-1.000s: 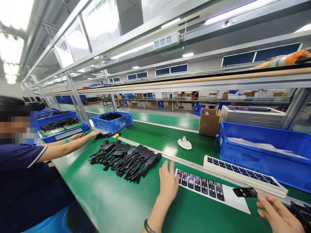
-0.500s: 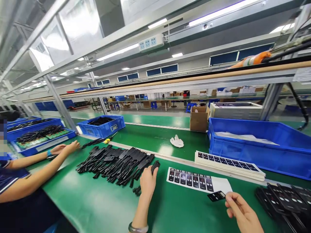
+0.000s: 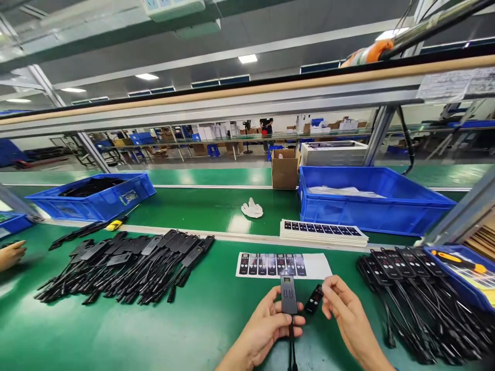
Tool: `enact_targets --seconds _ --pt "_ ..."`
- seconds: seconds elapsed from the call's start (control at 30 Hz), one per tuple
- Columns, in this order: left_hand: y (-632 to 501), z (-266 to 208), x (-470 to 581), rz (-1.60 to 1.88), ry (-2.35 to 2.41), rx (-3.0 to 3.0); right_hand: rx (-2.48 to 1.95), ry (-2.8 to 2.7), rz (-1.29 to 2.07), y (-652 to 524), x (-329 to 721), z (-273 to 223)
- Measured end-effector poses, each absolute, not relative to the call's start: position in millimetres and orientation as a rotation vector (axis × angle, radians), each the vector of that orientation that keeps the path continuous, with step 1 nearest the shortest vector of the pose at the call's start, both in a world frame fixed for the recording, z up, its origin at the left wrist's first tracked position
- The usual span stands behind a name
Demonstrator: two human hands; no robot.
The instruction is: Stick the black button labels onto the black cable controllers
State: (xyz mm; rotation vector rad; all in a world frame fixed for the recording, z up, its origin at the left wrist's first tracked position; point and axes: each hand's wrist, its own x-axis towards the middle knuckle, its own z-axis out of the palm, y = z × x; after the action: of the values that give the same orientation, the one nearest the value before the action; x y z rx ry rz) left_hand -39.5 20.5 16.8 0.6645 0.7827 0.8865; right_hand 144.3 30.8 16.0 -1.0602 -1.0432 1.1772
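My left hand (image 3: 268, 327) is closed around a small black controller (image 3: 289, 296) with a cable hanging down from it. Its face shows a little display window and bare slots. In my right hand (image 3: 344, 306), thumb and fingers pinch a black printed sticker (image 3: 313, 299) at its upper edge, just right of the controller and apart from it. Behind both hands lies a white label sheet (image 3: 319, 266) with a row of the same stickers and a bare strip at its right end. A pile of cabled black controllers (image 3: 150, 246) covers the table to the left.
Stickered controllers (image 3: 398, 265) lie heaped on the right, beside a blue tray (image 3: 464, 288) with a yellow cutter. Stacked label sheets (image 3: 323, 237) lie before a large blue bin (image 3: 356, 211). A white glove (image 3: 252, 208) rests mid-table. Another person's hand (image 3: 12, 255) shows at far left.
My left hand has brought a controller from the pile over to the front of the label sheet. My right hand has drawn the sticker close to it. The view has turned right.
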Motion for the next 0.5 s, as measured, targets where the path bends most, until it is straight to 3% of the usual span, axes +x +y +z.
enact_targets --seconds 0.5 --pt "9.6 17.7 -28.5 0.731 0.728 0.806 -1.207 -1.225 1.229 24.4 134.4 25.4"
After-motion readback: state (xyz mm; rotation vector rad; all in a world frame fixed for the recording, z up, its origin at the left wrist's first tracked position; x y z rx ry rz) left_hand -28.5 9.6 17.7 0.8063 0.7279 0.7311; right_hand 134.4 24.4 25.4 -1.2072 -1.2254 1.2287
